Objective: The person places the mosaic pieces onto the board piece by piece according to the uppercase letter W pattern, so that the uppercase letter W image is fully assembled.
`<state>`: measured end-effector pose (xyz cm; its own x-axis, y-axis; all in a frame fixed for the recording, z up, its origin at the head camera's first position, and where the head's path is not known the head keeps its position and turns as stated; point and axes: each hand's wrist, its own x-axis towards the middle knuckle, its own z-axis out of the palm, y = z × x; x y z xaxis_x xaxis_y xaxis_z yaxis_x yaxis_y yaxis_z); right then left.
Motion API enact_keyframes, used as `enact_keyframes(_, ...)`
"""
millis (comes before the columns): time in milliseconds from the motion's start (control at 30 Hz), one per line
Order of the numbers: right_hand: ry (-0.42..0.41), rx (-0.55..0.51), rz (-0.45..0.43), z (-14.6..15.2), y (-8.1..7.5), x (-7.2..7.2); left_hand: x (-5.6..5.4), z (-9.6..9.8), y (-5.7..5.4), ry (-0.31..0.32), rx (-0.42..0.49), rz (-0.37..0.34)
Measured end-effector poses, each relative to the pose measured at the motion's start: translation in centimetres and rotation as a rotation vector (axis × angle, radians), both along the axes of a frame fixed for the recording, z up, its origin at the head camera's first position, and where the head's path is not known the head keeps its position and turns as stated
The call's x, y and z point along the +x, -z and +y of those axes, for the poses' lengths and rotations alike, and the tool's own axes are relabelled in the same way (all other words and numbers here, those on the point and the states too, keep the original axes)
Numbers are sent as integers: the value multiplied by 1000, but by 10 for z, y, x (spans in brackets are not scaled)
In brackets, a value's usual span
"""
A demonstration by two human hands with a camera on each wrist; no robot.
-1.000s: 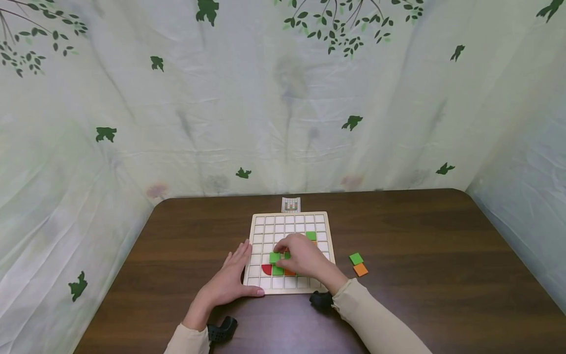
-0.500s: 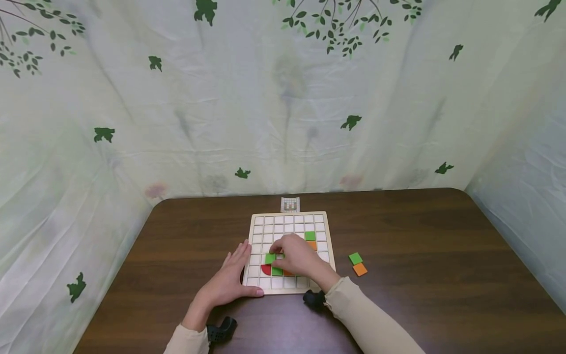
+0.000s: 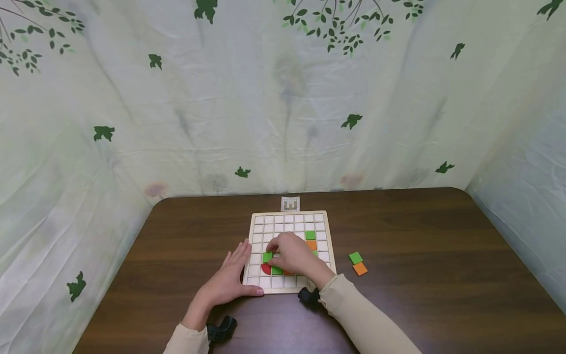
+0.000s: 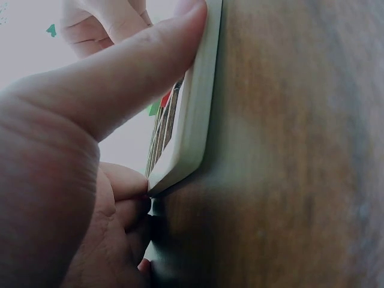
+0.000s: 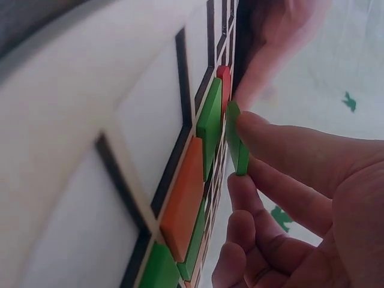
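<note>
My right hand point(image 3: 296, 254) pinches a green square tile point(image 5: 237, 138) between thumb and fingers, raised slightly off the white gridded board point(image 3: 277, 283). In the head view, the held tile lies just behind a red rounded-corner tile point(image 3: 266, 269). Beside the red one, a green tile point(image 3: 277, 271) sits in the grid, followed by an orange tile point(image 5: 183, 201). Along the board's left side rests my left hand point(image 3: 227, 280), fingers extended, its thumb on the front left corner. Farther back on the board are another green tile point(image 3: 310, 235) and an orange one point(image 3: 311, 245). The right hand hides several cells.
To the right of the board, a loose green tile point(image 3: 355, 257) and a loose orange tile point(image 3: 360, 269) lie touching on the brown table point(image 3: 420, 295). A small printed pattern card point(image 3: 290, 204) lies behind the board. A leaf-print curtain point(image 3: 265, 98) hangs beyond the table.
My right hand has moved a little left with the green tile, from above the green tile in the grid to behind the red one. The left hand stays in place.
</note>
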<state>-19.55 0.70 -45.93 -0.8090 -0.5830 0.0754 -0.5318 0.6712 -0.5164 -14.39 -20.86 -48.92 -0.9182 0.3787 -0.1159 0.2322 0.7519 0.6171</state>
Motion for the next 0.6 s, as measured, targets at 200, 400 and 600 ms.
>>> enact_keyframes(200, 8, 7, -11, -2, 1, -2, 0, 0, -2, -6, 2, -3)
enact_keyframes(400, 16, 9, -25, -5, 1, -3, 1, 2, -3, -15, 4, -14)
enact_keyframes(600, 11, 22, -28, -6, 1, -3, 1, 2, -4, -15, 3, -19)
